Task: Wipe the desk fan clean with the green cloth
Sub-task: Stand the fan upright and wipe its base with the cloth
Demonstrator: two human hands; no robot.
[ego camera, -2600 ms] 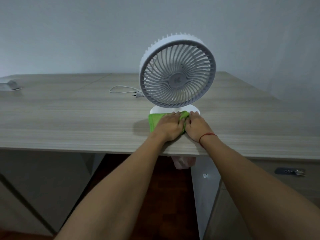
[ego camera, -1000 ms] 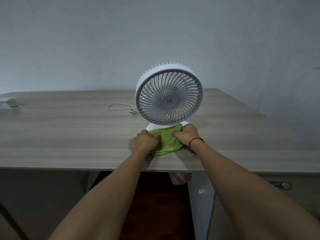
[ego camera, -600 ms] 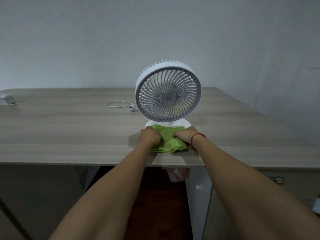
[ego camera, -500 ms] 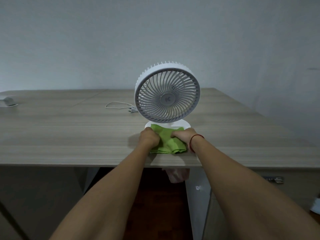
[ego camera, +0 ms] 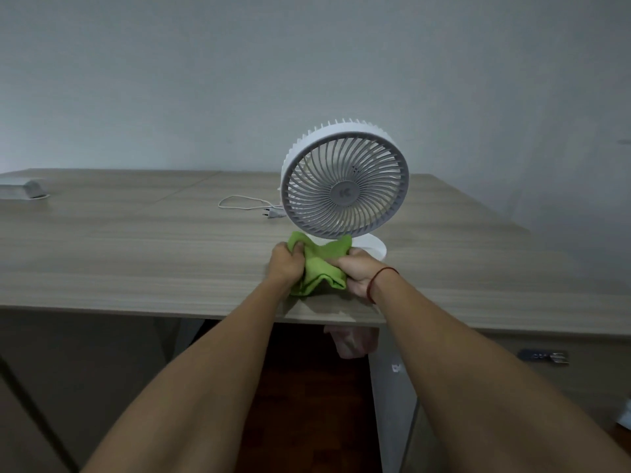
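A white desk fan (ego camera: 345, 186) with a round grey grille stands upright on its white base (ego camera: 374, 249) near the front edge of the wooden desk (ego camera: 136, 254). The green cloth (ego camera: 319, 264) is bunched in front of the base, lifted slightly off the desk. My left hand (ego camera: 285, 264) grips the cloth's left end. My right hand (ego camera: 358, 271), a red string on its wrist, grips the right end. The cloth's top edge reaches up to the bottom of the grille and hides part of the base.
The fan's white cable and plug (ego camera: 269, 213) lie on the desk behind and left of the fan. A grey object (ego camera: 24, 189) sits at the far left edge. A wall stands close behind. Below the desk hang a pinkish bag (ego camera: 351, 341) and a drawer handle (ego camera: 543, 356).
Both hands have gathered the flat cloth into a bunch and raised it off the desk. The view has shifted left, so the fan sits further right in frame.
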